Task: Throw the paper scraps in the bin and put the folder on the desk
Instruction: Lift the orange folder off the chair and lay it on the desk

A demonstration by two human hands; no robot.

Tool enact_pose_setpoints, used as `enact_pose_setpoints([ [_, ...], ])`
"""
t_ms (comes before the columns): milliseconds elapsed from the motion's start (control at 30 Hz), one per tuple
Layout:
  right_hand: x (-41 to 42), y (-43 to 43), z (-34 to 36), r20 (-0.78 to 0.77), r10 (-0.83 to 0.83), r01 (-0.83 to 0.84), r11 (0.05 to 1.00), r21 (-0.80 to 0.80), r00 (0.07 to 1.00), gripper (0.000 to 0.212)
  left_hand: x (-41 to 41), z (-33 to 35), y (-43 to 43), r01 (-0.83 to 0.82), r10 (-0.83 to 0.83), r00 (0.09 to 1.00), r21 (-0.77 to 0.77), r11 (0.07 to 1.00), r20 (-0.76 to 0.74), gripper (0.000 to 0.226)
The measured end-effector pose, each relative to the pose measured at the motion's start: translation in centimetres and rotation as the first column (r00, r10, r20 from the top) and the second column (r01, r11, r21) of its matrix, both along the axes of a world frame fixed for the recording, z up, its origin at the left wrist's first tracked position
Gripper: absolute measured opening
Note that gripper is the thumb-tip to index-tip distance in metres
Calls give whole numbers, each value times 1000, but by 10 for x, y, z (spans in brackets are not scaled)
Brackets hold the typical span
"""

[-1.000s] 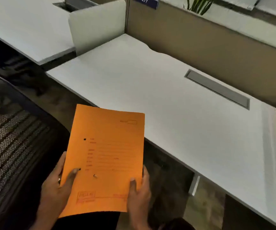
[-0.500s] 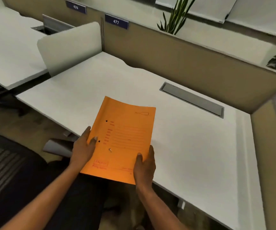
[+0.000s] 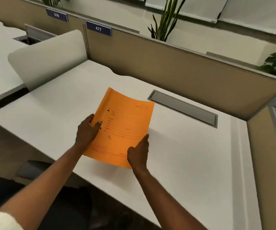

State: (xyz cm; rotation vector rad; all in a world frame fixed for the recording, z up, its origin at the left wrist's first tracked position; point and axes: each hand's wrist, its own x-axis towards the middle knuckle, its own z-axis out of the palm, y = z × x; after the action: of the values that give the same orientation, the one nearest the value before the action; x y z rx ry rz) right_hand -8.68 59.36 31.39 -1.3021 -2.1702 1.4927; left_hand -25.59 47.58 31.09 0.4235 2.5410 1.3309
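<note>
An orange folder (image 3: 125, 127) with printed lines is held over the middle of the white desk (image 3: 192, 163), its far end curled upward. My left hand (image 3: 87, 131) grips its left edge, thumb on top. My right hand (image 3: 139, 153) holds its near right corner. Whether the folder's underside touches the desk I cannot tell. No paper scraps and no bin are in view.
A grey cable hatch (image 3: 183, 108) is set into the desk behind the folder. A tan partition (image 3: 167, 68) with a 477 label (image 3: 98, 28) runs along the back, a white divider (image 3: 47, 57) at left. Plants (image 3: 163, 20) stand beyond. A dark chair (image 3: 34, 170) is below left.
Both hands have carried the folder forward from in front of the desk's edge to over its middle. The view has tilted up toward the partition.
</note>
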Motion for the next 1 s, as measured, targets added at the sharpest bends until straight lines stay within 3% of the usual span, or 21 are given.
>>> enact_pose_setpoints([
  [133, -43, 32, -4, -3, -41, 41, 999, -2, 999, 83, -50, 1, 34, 59, -59, 998, -25, 998, -28, 37],
  [267, -103, 72, -12, -21, -85, 84, 996, -23, 996, 82, -117, 2, 78, 120, -126, 990, -93, 988, -57, 80],
  [367, -153, 99, -25, 5, -110, 110, 994, -10, 994, 83, -179, -18, 113, 172, -180, 983, -170, 970, -32, 99],
  [733, -287, 194, -64, 67, -50, 43, 994, 101, 996, 91, -335, -98, 219, 315, -337, 941, -261, 912, -39, 112],
  [800, -303, 215, -73, 127, -15, -4, 990, 142, 992, 97, -350, -112, 234, 405, -424, 905, -345, 847, 21, 120],
  [900, -313, 230, -94, 333, 128, -221, 940, 258, 934, 107, -354, -133, 247, 562, -591, 797, -506, 655, 121, 133],
  [1000, -319, 225, -120, 442, 323, -467, 843, 268, 837, 96, -351, -156, 256, 555, -678, 734, -597, 579, 25, 134],
])
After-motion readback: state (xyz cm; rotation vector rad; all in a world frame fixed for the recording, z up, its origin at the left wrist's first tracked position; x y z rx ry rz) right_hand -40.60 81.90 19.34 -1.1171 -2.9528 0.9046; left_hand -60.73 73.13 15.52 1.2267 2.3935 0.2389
